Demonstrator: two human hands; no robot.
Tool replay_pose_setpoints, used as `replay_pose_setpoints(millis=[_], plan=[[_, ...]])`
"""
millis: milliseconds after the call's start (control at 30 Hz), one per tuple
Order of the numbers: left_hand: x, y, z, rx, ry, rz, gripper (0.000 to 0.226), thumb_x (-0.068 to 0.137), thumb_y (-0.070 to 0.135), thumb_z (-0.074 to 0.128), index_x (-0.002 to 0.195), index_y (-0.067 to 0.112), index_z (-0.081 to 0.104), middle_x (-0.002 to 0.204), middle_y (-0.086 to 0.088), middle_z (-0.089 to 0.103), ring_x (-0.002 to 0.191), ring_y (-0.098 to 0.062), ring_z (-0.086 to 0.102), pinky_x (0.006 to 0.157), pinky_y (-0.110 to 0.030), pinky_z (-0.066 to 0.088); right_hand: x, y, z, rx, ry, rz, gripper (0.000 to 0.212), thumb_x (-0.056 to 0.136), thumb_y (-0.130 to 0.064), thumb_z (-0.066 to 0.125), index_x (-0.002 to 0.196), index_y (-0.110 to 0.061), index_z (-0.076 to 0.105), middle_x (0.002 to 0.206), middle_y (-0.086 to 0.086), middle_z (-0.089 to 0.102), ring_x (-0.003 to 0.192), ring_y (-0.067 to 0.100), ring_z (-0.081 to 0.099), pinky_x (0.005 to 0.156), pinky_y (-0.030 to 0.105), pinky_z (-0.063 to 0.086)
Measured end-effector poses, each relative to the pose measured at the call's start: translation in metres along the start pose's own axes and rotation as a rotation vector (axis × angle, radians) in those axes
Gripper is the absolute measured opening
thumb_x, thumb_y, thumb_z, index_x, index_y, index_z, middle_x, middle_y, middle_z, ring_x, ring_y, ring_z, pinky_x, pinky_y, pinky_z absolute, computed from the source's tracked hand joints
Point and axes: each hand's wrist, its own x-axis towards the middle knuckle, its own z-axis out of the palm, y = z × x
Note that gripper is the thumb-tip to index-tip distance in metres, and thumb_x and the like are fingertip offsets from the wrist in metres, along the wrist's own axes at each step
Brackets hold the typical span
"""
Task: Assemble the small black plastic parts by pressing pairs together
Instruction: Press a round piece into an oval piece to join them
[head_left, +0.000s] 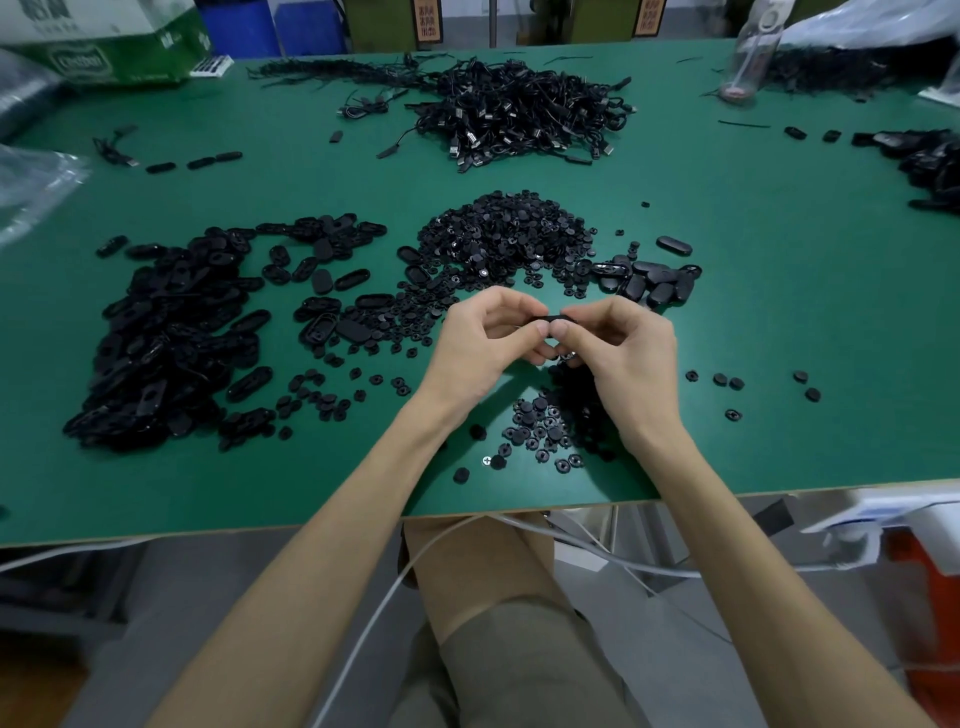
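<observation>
My left hand (480, 343) and my right hand (621, 358) meet above the green table (779, 312), both pinching one small black oval plastic part (545, 318) between thumbs and forefingers. Most of the part is hidden by my fingertips. A small shiny bit (567, 356) shows under my right fingers. A pile of black oval shells (171, 338) lies to the left. A heap of small round black buttons (498, 239) sits just beyond my hands. More round pieces (545, 431) are scattered under my wrists. A small group of oval pieces (649, 280) lies to the right.
A tangle of black cables with metal plugs (519, 114) lies at the back centre. A green and white carton (104, 47) stands back left, a clear bottle (750, 57) back right. Plastic bags (31, 182) lie at the left edge. White cables (545, 530) hang below the table's front edge.
</observation>
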Motion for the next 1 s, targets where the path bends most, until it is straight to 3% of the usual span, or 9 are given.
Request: replay_pose_setpoints(millis=[167,467,1000], plan=[[0.0000,0.0002,0.0003,0.004,0.012,-0.006,0.020,0.092,-0.003,0.072,0.109,-0.010,0.065,0.095,-0.023,0.074,0.074,-0.023,0.075,0.072,-0.031,0.062,0.0009,0.0003,-0.0005,0.030,-0.029,-0.020,0.009,0.091,-0.011,0.077,0.099,-0.008,0.078,0.081,0.003,0.077,0.071,0.015,0.073,0.076,0.038,0.063],[0.0012,-0.0010,0.0018,0.049,0.028,-0.012,0.015,0.092,-0.003,0.072,0.107,-0.006,0.067,0.097,-0.025,0.073,0.074,-0.026,0.075,0.071,-0.030,0.061,0.0012,0.0024,0.0016,0.031,-0.032,-0.024,0.007,0.092,-0.011,0.075,0.099,-0.011,0.078,0.086,0.005,0.078,0.083,0.028,0.075,0.083,0.053,0.060],[0.0015,-0.0002,0.0043,0.153,0.059,0.001,0.014,0.092,-0.008,0.068,0.104,-0.002,0.069,0.095,-0.019,0.075,0.073,-0.017,0.073,0.073,-0.024,0.060,-0.0018,-0.0020,0.0033,-0.010,-0.059,-0.047,0.007,0.089,-0.007,0.076,0.091,-0.014,0.077,0.077,-0.001,0.077,0.076,0.021,0.075,0.078,0.049,0.061]])
